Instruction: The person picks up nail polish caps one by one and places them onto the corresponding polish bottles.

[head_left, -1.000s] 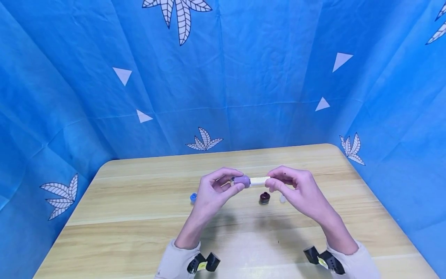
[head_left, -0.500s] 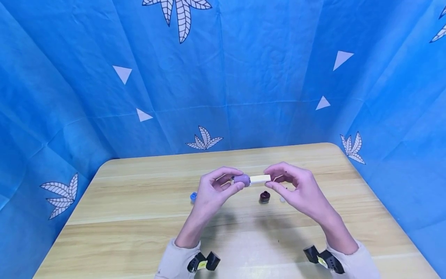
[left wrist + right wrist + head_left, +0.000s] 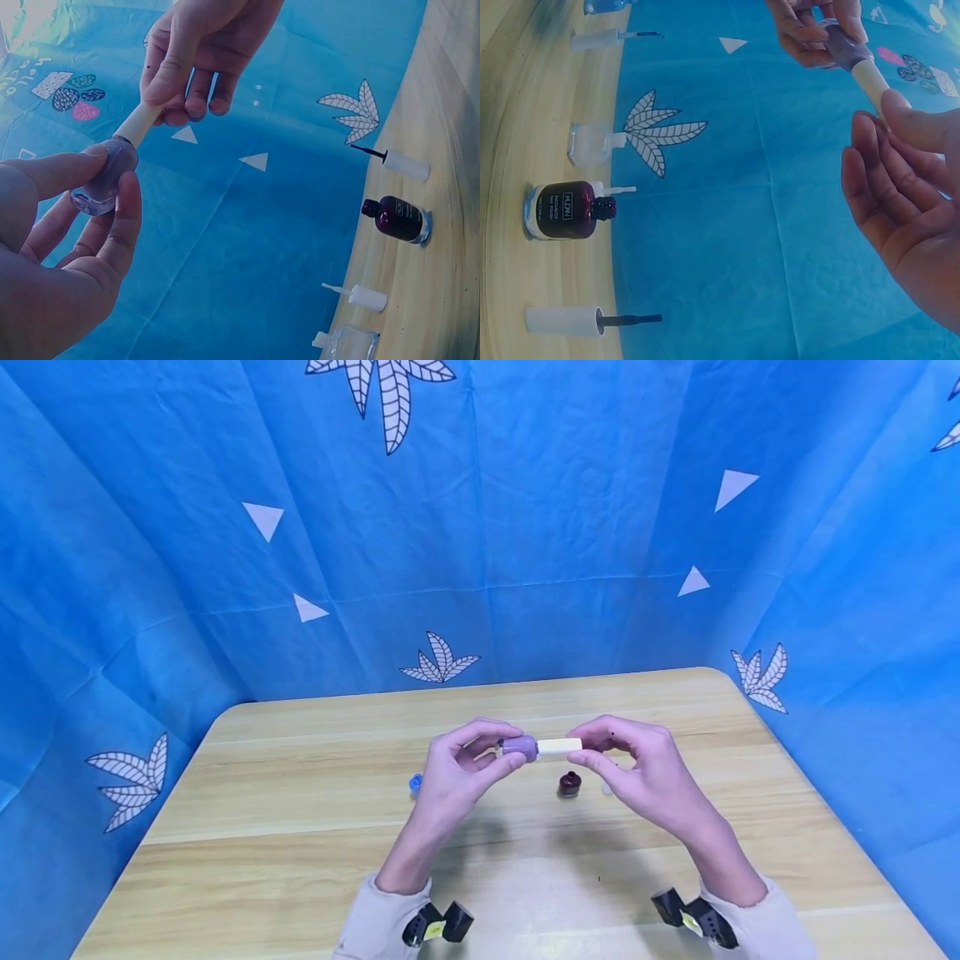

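My left hand [image 3: 453, 772] grips a purple nail polish bottle [image 3: 519, 748] between thumb and fingers, held on its side above the table. From the opposite side my right hand [image 3: 645, 768] pinches the long cream cap [image 3: 558, 747] by its far end. In the left wrist view the cap [image 3: 137, 124] meets the neck of the purple bottle [image 3: 116, 169], in line with it. No brush shows between them. The right wrist view has thumb and index finger on the cap [image 3: 870, 81], with the other fingers loosely bent.
An uncapped dark red polish bottle [image 3: 566, 211] stands on the wooden table [image 3: 300, 793]. Near it are a white cap with a dark brush [image 3: 562, 320], an uncapped clear bottle [image 3: 590, 144] and a white cap with a pale brush [image 3: 367, 298]. A blue bottle [image 3: 416, 785] stands left.
My right hand rose a little and tilted the cap, then came back down, with its fingers shifting on the cap's end. The left hand and the purple bottle stay almost still.
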Demonstrator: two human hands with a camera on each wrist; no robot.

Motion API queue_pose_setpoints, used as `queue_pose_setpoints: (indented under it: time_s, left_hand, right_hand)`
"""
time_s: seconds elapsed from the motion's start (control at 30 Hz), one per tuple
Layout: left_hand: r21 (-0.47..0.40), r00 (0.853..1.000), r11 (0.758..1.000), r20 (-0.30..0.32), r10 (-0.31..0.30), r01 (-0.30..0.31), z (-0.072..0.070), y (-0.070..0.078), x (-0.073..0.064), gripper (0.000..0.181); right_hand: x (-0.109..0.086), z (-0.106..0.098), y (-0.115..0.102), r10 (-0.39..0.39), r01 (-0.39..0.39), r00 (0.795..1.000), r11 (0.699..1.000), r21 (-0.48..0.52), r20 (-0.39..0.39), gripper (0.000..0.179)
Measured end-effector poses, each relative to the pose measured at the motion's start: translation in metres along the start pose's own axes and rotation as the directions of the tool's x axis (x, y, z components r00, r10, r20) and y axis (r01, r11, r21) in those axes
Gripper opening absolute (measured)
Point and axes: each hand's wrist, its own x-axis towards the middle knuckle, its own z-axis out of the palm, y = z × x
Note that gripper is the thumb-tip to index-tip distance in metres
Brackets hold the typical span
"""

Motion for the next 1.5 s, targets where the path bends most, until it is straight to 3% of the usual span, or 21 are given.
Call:
queue_pose_setpoints:
  time_s: [0.27, 0.57, 0.77, 1.07, 1.5]
  left_hand:
    - [0.008, 1.0, 1.0, 0.0, 0.005, -0.005, 0.0014, 0.0, 0.0016, 0.027]
    - [0.01, 1.0, 1.0, -0.004, -0.005, 0.005, 0.0023, -0.0012, 0.0021, 0.026]
    - [0.012, 1.0, 1.0, -0.014, -0.001, 0.001, 0.0017, -0.0019, 0.002, 0.026]
    - [0.002, 1.0, 1.0, -0.014, -0.001, 0.001, 0.0023, -0.0024, 0.0014, 0.027]
    - [0.014, 1.0, 1.0, -0.005, 0.005, -0.005, 0.0019, -0.0026, 0.0025, 0.027]
  right_hand:
    - [0.0013, -0.0021, 0.0031, 0.015, -0.015, 0.999, 1.0, -0.013, 0.031, 0.015]
    - [0.0024, -0.0028, 0.0022, 0.042, -0.043, 0.999, 0.999, 0.018, 0.034, 0.021]
    - [0.0027, -0.0032, 0.0035, 0.025, -0.03, 0.998, 0.996, 0.082, 0.057, 0.035]
    - [0.0022, -0.0014, 0.0065, -0.036, 0.035, 0.999, 0.998, 0.056, 0.021, 0.032]
    - [0.0035, -0.0008, 0.0051, -0.002, 0.002, 1.0, 1.0, -0.018, 0.018, 0.02]
